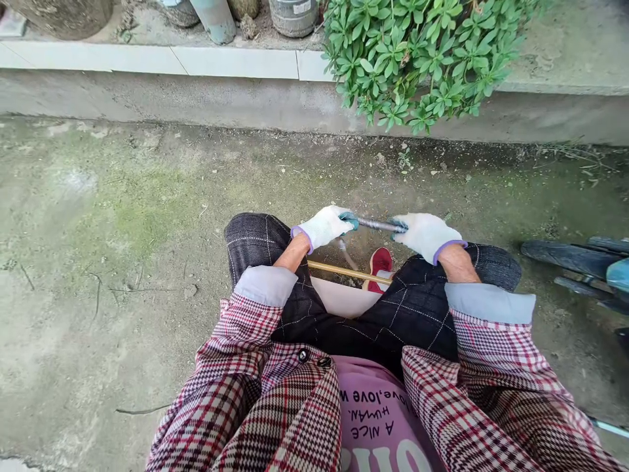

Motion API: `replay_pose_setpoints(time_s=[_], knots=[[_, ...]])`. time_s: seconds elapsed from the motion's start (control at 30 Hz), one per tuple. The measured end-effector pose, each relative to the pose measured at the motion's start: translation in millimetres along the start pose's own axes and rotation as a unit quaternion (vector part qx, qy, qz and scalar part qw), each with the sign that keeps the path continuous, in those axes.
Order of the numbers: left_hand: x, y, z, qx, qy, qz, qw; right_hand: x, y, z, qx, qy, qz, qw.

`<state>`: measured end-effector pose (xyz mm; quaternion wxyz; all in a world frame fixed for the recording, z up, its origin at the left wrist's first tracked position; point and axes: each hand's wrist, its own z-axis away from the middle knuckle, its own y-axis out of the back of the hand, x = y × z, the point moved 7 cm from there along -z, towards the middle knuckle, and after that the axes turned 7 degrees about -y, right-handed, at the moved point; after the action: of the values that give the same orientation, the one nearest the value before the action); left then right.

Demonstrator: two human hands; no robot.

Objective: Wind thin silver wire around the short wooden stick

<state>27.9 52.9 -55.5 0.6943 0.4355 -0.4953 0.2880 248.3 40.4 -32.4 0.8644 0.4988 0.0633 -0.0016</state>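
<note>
I sit with both hands held out in front of my knees, in white knitted gloves with green-coated fingers and purple cuffs. My left hand (329,225) is closed round one end of a short grey rod (376,224) that looks ribbed or wrapped; its exact kind does not show. Round the other end my right hand (425,234) is closed as well. The rod spans the gap between them, nearly level. Below it is a thin, blurred stick-like piece (348,254). A yellowish bar (346,271) runs between my legs, partly hidden by them.
A red shoe (381,265) shows on the mossy ground (137,216). Ahead runs a low tiled ledge (236,62) with pots (293,16) and a leafy bush (417,59). At the right is a dark, wheel-like object (570,257). Dry twigs (97,295) lie at the left.
</note>
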Motion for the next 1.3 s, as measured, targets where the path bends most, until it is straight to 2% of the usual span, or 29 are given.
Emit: replay_pose_setpoints(time_s=[0.1, 0.17, 0.23, 0.3, 0.37, 0.43, 0.5, 0.53, 0.57, 0.6, 0.7, 0.73, 0.8, 0.9, 1.0, 1.07, 1.2, 1.3], knots=[[-4, 6.5, 1, -0.022, -0.035, -0.045, 0.998, 2, -9, 10, -0.086, 0.031, -0.06, 0.994], [-4, 6.3, 2, -0.04, -0.022, -0.007, 0.999, -1, -8, 18, -0.131, 0.061, -0.14, 0.979], [-4, 4.6, 1, -0.05, 0.012, 0.066, 0.996, -7, -1, 26, -0.166, 0.09, -0.246, 0.951], [-4, 3.8, 0, -0.041, 0.05, 0.137, 0.988, -14, 9, 30, -0.179, 0.1, -0.371, 0.906], [-4, 2.9, -2, -0.03, 0.073, 0.181, 0.98, -18, 20, 26, -0.148, 0.086, -0.475, 0.863], [-6, 0.4, -3, -0.026, 0.076, 0.206, 0.975, -19, 26, 17, -0.092, 0.064, -0.552, 0.826], [-8, -4.5, -3, -0.031, 0.073, 0.22, 0.972, -19, 27, 5, -0.038, 0.038, -0.593, 0.804], [-10, -7.5, -3, -0.034, 0.075, 0.222, 0.972, -18, 26, -1, -0.009, 0.019, -0.598, 0.801], [-11, -10.7, -3, -0.038, 0.078, 0.22, 0.972, -14, 25, -7, 0.023, -0.005, -0.586, 0.81], [-13, -13.9, -3, -0.044, 0.081, 0.215, 0.972, -11, 25, -13, 0.06, -0.024, -0.549, 0.833], [-12, -20.6, -3, -0.068, 0.082, 0.185, 0.977, -8, 27, -22, 0.134, -0.04, -0.307, 0.941], [-11, -21.7, -2, -0.077, 0.079, 0.17, 0.979, -9, 24, -23, 0.131, -0.037, -0.212, 0.968], [-9, -21.6, 0, -0.097, 0.077, 0.131, 0.984, -10, 15, -24, 0.084, -0.033, -0.061, 0.994], [-11, -16.4, 2, -0.114, 0.079, 0.04, 0.99, -12, -2, -17, -0.018, -0.008, 0.046, 0.999], [-14, -9.5, 1, -0.12, 0.052, -0.075, 0.989, -15, -14, -7, -0.101, 0.023, 0.064, 0.993], [-15, -6.2, -1, -0.123, 0.025, -0.122, 0.985, -16, -18, -2, -0.129, 0.042, 0.045, 0.99], [-14, 1.6, -4, -0.108, 0.01, -0.084, 0.991, -18, -18, 11, -0.178, 0.089, -0.062, 0.978], [-9, 1.4, -3, -0.117, 0.007, 0.018, 0.993, -24, -5, 27, -0.237, 0.129, -0.224, 0.937]])
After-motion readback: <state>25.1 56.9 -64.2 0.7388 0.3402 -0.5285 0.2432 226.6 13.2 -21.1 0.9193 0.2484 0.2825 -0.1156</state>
